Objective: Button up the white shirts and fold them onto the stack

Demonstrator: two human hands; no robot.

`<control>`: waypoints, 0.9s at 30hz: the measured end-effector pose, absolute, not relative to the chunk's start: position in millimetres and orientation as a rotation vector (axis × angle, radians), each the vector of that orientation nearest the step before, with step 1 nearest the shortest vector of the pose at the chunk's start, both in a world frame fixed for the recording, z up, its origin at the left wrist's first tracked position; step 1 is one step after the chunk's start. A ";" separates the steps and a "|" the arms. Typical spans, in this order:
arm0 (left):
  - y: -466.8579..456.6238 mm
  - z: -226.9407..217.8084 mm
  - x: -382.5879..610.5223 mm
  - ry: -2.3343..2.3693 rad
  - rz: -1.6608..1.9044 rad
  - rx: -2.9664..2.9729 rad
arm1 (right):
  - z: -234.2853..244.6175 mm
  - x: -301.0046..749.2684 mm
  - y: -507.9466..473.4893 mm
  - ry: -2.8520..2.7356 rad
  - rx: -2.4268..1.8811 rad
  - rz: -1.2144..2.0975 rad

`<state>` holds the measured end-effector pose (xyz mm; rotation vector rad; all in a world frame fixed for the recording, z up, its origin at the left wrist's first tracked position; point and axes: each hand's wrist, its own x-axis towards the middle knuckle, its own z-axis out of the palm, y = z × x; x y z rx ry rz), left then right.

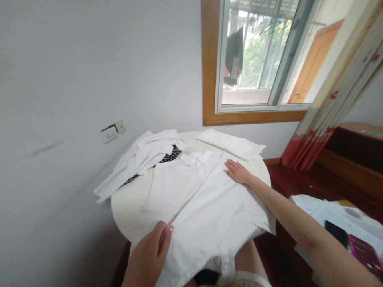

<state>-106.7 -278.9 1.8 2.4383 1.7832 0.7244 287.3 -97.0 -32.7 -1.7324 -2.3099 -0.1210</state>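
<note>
A white shirt lies spread over the round white table, its collar toward the wall and its lower part hanging over the near edge. One front panel is laid open along a long edge that runs from the collar toward me. My left hand pinches that edge near the hem, thumb against bent fingers. My right hand rests flat on the shirt near the shoulder, fingers stretched out. A sleeve with its cuff dangles off the near side of the table.
Loose white clothes and a black-and-white patterned cloth lie at the table's left back. A folded white garment is at the back right. Papers and a pink-edged phone sit on a low surface to the right.
</note>
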 end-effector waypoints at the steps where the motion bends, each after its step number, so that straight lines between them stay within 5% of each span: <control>1: -277.0 6.8 -107.0 1.849 0.648 2.398 | -30.7 287.9 -96.0 -2.304 -1.733 -0.128; 10: -271.4 30.8 -121.3 2.088 0.164 2.205 | -23.1 270.6 -53.2 -2.238 -1.860 -0.151; 27: -272.6 22.4 -118.6 2.108 -0.031 2.125 | -22.1 253.7 -34.9 -2.207 -1.947 -0.216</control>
